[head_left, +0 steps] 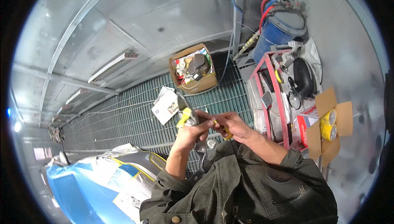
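Yellow strip [227,133], perhaps tape, is caught in the right hand [234,127], thumb and fingers pinched together on it, in front of the person's chest. Beside it the left hand [191,135] is clamped round a crumpled grey bundle [189,119] with a bright yellow flap [185,117] sticking out. To my eye, an uneven pull could slip the bundle from that grip and drop it on the floor grating [156,129] or the loose papers [166,106]; a sticky flap might also fold onto itself. Both elbows are bent, forearms angling inward, fingertips meeting; the left wrist tips upward, the right reaches across.
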A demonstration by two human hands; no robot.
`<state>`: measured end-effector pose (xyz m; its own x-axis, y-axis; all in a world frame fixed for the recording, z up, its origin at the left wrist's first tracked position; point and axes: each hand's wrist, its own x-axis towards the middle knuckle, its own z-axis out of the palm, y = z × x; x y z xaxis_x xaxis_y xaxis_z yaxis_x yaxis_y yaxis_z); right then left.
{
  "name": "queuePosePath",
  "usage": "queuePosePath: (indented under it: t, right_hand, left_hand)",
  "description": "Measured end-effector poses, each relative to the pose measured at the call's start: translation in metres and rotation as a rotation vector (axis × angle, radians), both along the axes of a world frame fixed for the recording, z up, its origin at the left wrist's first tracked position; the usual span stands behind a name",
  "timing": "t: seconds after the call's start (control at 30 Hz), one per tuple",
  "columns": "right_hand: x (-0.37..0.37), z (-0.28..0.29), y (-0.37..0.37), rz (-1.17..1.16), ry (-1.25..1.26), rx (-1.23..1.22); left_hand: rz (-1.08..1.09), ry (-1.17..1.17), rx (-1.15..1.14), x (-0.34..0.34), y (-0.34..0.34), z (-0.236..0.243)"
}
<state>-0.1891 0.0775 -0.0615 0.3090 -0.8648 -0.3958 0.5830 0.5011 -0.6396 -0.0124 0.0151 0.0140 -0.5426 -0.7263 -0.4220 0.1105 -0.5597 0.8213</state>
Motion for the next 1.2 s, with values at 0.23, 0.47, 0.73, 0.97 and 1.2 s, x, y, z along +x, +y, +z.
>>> queuePosePath:
  t: [0.23,0.47,0.73,0.97,1.2]
  right_hand:
    - [-0.026,0.059,-0.022,-0.296,0.595,-0.115]
    - [-0.007,0.12,-0.04,-0.138,0.997,-0.971]
    - [0.011,0.12,-0.052,-0.15,1.119,-1.135]
    - [0.019,0.106,-0.045,-0.29,1.142,-1.138]
    - [0.025,0.091,-0.038,-0.387,1.18,-1.107]
  left_hand:
    - [0.194,-0.337,-0.169,0.021,0.024,-0.002]
    - [0.165,-0.476,-0.453,0.032,0.039,-0.016]
    - [0.074,-0.32,-0.381,0.047,0.043,0.001]
    - [0.011,-0.213,-0.328,0.053,0.04,-0.003]
    - [0.027,-0.399,-0.371,0.051,0.038,-0.007]
